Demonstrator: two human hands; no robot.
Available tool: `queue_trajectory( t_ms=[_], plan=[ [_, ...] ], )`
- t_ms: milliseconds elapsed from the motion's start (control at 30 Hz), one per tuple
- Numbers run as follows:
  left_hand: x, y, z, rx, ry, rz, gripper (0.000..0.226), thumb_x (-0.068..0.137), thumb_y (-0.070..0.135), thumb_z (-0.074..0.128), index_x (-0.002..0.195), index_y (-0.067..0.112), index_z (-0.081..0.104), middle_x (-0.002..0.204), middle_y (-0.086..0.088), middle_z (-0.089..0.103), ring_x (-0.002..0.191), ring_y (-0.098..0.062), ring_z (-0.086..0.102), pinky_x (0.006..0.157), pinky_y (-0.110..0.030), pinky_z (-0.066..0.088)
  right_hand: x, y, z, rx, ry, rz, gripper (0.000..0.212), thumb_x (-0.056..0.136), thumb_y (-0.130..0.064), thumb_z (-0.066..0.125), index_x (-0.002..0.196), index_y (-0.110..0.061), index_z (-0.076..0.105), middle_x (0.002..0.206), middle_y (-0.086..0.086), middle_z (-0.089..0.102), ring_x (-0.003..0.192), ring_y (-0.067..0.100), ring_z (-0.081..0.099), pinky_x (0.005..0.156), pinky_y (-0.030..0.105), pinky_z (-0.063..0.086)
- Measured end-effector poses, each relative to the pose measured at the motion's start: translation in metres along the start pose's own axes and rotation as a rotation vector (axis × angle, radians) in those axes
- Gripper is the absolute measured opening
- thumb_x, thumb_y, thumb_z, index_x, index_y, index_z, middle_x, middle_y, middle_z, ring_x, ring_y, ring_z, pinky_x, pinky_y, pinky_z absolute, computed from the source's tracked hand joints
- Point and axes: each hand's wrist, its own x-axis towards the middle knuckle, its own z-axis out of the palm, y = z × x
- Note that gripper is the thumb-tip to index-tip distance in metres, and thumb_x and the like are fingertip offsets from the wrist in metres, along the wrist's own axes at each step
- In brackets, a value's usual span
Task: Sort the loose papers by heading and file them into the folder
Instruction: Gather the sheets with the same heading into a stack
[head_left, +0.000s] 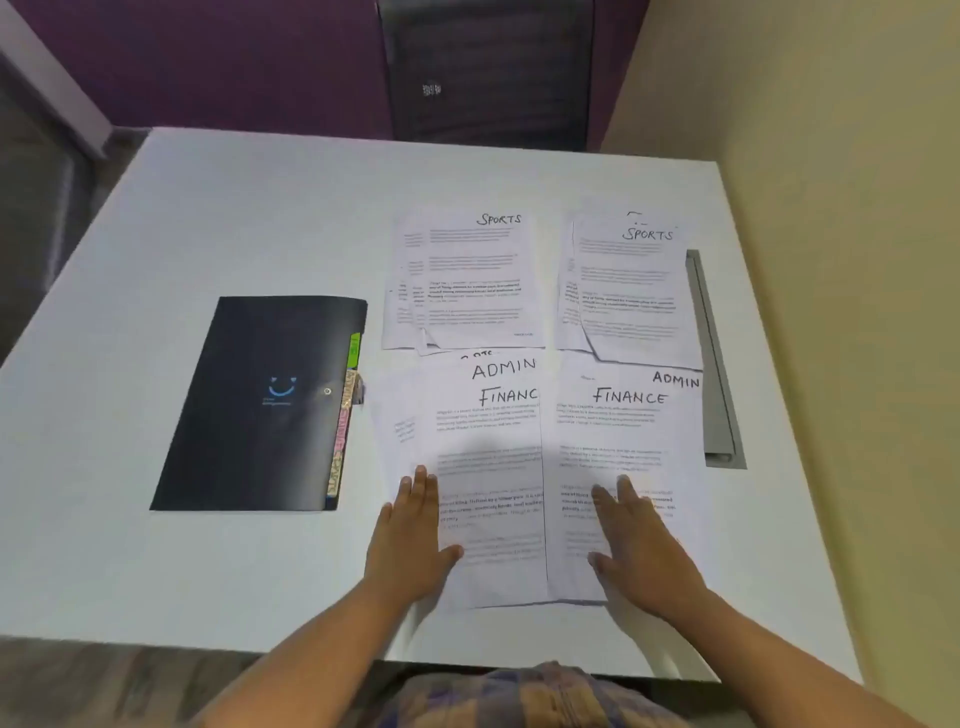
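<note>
While we look down at the white table, a purple partition and a dark chair stand behind it, and a cream wall runs along its right. The far-left pile and far-right pile read SPORTS. The near-left pile and near-right pile read FINANCE, with ADMIN sheets showing above. Our left hand and right hand press flat, fingers straight, one on each near pile. The dark folder, marked with a blue smile, lies closed just left of the papers.

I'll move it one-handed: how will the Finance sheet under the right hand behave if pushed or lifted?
Probably floppy: the Finance sheet looks thin and lies flat, so it would droop if lifted. Likely slides easily on the smooth table, perhaps shifting the Admin sheet beneath.
</note>
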Motion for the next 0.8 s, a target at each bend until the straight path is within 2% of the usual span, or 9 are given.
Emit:
queue_trajectory(
  t_ms=[100, 367, 467, 633, 700, 733, 800],
  plan=[
    [0.002, -0.008, 0.002, -0.005, 0.0, -0.01, 0.103, 0.088, 0.061, 0.054, 0.157, 0.013, -0.005, 0.165, -0.006, -0.01, 0.153, -0.024, -0.003, 0.121, -0.042, 0.013, 0.001, -0.005, -0.002, -0.068, -0.099, 0.037, 0.087, 0.092, -0.045, 0.058, 0.158, -0.027, 0.003, 0.167, 0.007, -0.003, 0.152, 0.037, -0.003, 0.119, 0.049, 0.021],
    [0.003, -0.005, 0.003, -0.089, 0.029, -0.003, 0.104, 0.087, 0.057, 0.058, 0.157, 0.015, -0.006, 0.165, -0.003, -0.013, 0.153, -0.021, -0.006, 0.122, -0.041, 0.007, -0.001, -0.008, -0.006, -0.087, -0.096, 0.085, 0.089, 0.092, -0.041, 0.059, 0.158, -0.034, 0.0, 0.167, -0.001, -0.011, 0.153, 0.029, -0.008, 0.116, 0.048, 0.031],
    [0.004, -0.006, 0.003, -0.13, 0.043, -0.004, 0.107, 0.086, 0.056, 0.061, 0.157, 0.015, -0.008, 0.165, -0.002, -0.012, 0.153, -0.02, -0.005, 0.122, -0.04, 0.007, -0.002, -0.01, -0.006, -0.102, -0.088, 0.074, 0.092, 0.09, -0.041, 0.061, 0.158, -0.032, 0.0, 0.167, 0.0, -0.009, 0.153, 0.03, -0.007, 0.115, 0.048, 0.035],
    [-0.004, -0.004, 0.0, -0.247, 0.099, -0.018, 0.106, 0.088, 0.05, 0.062, 0.156, 0.014, -0.01, 0.165, -0.003, -0.009, 0.153, -0.02, -0.005, 0.122, -0.036, 0.008, -0.007, -0.014, -0.005, -0.038, -0.047, 0.077, 0.092, 0.089, -0.04, 0.063, 0.158, -0.025, 0.005, 0.167, 0.004, -0.003, 0.154, 0.029, -0.003, 0.115, 0.045, 0.033],
    [-0.006, -0.005, -0.002, -0.309, 0.163, -0.044, 0.098, 0.088, 0.051, 0.061, 0.157, 0.015, 0.001, 0.166, 0.0, 0.004, 0.152, -0.02, 0.008, 0.121, -0.036, 0.019, -0.011, -0.017, -0.005, 0.05, 0.024, 0.086, 0.088, 0.09, -0.041, 0.062, 0.158, -0.02, 0.01, 0.167, 0.005, 0.003, 0.154, 0.026, 0.002, 0.119, 0.038, 0.022],
    [-0.005, -0.004, -0.006, -0.35, 0.208, -0.055, 0.092, 0.086, 0.052, 0.061, 0.156, 0.017, 0.013, 0.163, 0.002, 0.019, 0.149, -0.02, 0.023, 0.118, -0.038, 0.03, -0.014, -0.021, -0.007, 0.103, 0.059, 0.087, 0.085, 0.091, -0.042, 0.061, 0.158, -0.018, 0.014, 0.167, 0.006, 0.007, 0.154, 0.024, 0.005, 0.12, 0.033, 0.015],
    [-0.005, -0.001, -0.01, -0.43, 0.285, -0.115, 0.076, 0.083, 0.053, 0.064, 0.146, 0.024, 0.034, 0.147, 0.005, 0.045, 0.131, -0.019, 0.048, 0.105, -0.04, 0.047, -0.018, -0.024, -0.011, 0.186, 0.124, 0.109, 0.079, 0.091, -0.039, 0.062, 0.156, -0.014, 0.024, 0.164, 0.006, 0.019, 0.152, 0.021, 0.014, 0.117, 0.025, 0.009]
  ],
)
